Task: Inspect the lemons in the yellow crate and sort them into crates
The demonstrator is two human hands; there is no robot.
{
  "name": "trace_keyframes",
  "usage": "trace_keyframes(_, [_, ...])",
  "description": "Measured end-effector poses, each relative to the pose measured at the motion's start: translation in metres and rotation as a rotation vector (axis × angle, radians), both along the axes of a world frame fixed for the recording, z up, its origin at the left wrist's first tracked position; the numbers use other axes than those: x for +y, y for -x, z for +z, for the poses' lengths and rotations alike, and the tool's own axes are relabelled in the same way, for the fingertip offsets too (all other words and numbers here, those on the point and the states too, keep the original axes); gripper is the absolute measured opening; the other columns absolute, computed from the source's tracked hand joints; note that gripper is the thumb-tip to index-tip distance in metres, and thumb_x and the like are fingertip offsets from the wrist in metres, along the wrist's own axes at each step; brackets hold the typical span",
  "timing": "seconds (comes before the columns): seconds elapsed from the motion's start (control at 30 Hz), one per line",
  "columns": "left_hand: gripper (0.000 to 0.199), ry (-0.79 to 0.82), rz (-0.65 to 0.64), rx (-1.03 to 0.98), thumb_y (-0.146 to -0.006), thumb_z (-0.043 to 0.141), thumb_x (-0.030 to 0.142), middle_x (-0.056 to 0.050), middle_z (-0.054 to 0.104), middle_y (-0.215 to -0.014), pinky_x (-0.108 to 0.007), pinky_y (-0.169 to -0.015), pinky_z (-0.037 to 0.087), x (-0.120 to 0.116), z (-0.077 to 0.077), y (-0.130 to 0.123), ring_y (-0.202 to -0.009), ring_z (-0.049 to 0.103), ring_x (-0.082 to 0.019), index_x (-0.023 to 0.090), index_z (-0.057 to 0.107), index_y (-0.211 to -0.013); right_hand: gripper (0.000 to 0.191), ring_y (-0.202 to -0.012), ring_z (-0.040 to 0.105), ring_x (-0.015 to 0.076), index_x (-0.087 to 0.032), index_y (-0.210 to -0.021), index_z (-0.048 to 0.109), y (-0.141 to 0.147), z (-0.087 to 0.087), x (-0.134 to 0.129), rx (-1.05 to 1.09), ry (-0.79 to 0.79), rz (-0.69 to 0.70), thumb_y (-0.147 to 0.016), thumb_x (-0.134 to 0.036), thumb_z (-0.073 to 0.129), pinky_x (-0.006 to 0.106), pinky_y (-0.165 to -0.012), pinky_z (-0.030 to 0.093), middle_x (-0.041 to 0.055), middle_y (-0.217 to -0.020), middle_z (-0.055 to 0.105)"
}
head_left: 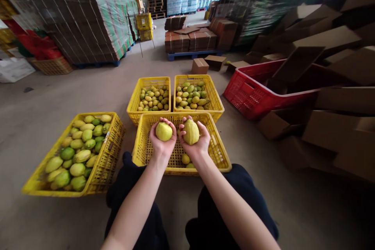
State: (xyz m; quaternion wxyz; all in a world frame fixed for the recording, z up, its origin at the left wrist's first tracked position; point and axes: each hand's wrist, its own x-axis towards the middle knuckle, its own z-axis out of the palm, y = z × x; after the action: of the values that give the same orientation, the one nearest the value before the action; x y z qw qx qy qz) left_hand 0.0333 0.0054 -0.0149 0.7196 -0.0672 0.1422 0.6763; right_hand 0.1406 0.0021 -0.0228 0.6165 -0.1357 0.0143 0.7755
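My left hand [163,143] cups a round yellow-green citron [164,131], its fingers curled around the sides. In my right hand [199,144] lies a longer, ribbed citron [191,132], gripped from below with the fingertips at its edges. Both hands hover over a yellow plastic crate [222,160] between my knees. A few fruits, one of them a small yellow fruit [185,159], rest at the bottom of that crate, partly hidden by my right forearm.
To the left stands a tilted-looking yellow crate [108,156] full of large citrons. Two yellow crates [131,105] [215,97] of smaller fruit sit just ahead. A red crate [243,93] and heaped cardboard boxes [328,133] crowd the right. Cardboard stacks [190,42] lie on a blue pallet behind.
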Motion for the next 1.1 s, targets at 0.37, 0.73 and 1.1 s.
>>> trace_keyframes(0.37, [0.025,0.075,0.017,0.014,-0.077,0.043,0.023,-0.004,0.065,-0.073,-0.03,-0.082,0.05,0.004,-0.01,-0.007,-0.072,0.063,-0.014,0.014,0.066,-0.076,0.027,-0.081,0.067,0.0196,-0.016,-0.097,0.063,0.005,-0.005,0.006,0.063,0.078,-0.014,-0.073,-0.026,0.055,0.035,-0.068,0.059,0.0067,-0.085,0.071])
trace_keyframes(0.73, [0.029,0.112,0.048,0.049,-0.081,0.041,0.024,-0.005,0.07,-0.085,-0.032,-0.088,0.049,0.0,0.007,-0.004,-0.086,0.066,-0.016,0.015,0.068,-0.083,0.029,-0.09,0.066,0.0221,-0.017,-0.098,0.063,0.009,-0.005,0.008,0.064,0.051,-0.008,-0.072,-0.027,0.055,0.042,-0.078,0.058,0.0066,-0.088,0.071])
trace_keyframes(1.1, [0.03,0.095,0.021,0.099,-0.079,0.04,0.021,-0.005,0.069,-0.083,-0.031,-0.087,0.049,0.002,-0.001,-0.005,-0.087,0.066,-0.016,0.016,0.069,-0.08,0.024,-0.08,0.067,0.0187,-0.016,-0.092,0.063,0.004,-0.005,0.005,0.079,0.089,0.003,-0.072,-0.026,0.055,0.031,-0.065,0.059,0.0063,-0.082,0.07])
